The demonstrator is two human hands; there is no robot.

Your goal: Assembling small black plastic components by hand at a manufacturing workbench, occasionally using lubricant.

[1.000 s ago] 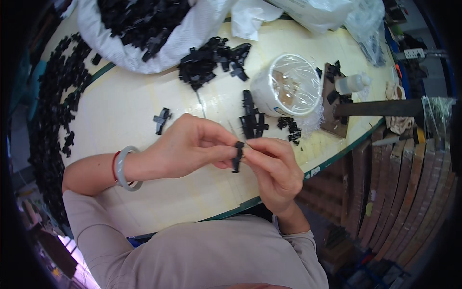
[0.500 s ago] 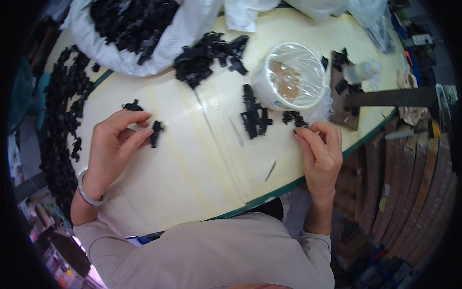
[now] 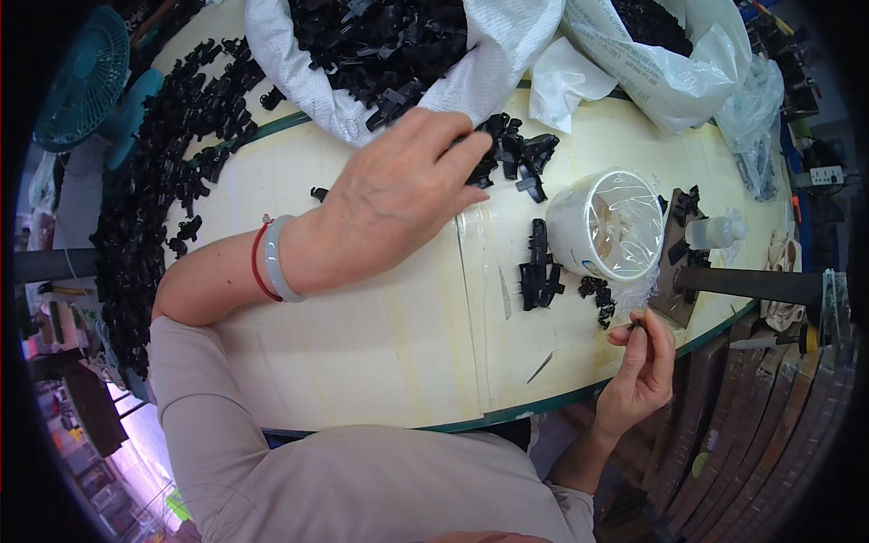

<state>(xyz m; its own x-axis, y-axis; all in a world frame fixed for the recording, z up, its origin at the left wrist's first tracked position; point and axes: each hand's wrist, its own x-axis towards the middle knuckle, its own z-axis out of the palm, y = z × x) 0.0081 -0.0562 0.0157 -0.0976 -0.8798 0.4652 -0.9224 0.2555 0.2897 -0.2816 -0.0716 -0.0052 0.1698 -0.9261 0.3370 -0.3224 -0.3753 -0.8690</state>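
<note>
My left hand (image 3: 398, 195) reaches across the table with thumb and fingers apart. Its fingertips are at the edge of a small heap of black plastic parts (image 3: 509, 149), and no part shows in its grasp. Near the table's front edge, my right hand (image 3: 644, 376) pinches a tiny dark piece (image 3: 637, 325) between thumb and fingers. Just beyond it lies a little cluster of small black pieces (image 3: 599, 297). Several larger black parts (image 3: 539, 271) lie together left of a white tub (image 3: 579, 222) lined with clear plastic. Another black part (image 3: 319, 194) peeks out beside my left forearm.
An open white sack (image 3: 507, 54) full of black parts stands at the back. Many more parts (image 3: 172, 136) spread along the left. A brown board (image 3: 674, 303), a small bottle (image 3: 711, 233) and a dark bar (image 3: 756, 283) are at right. A thin metal strip (image 3: 540, 366) lies in front.
My left hand has moved right and away from me to the heap; the black part it held is no longer visible in it. My right hand has drawn back from the small pieces, pinching one.
</note>
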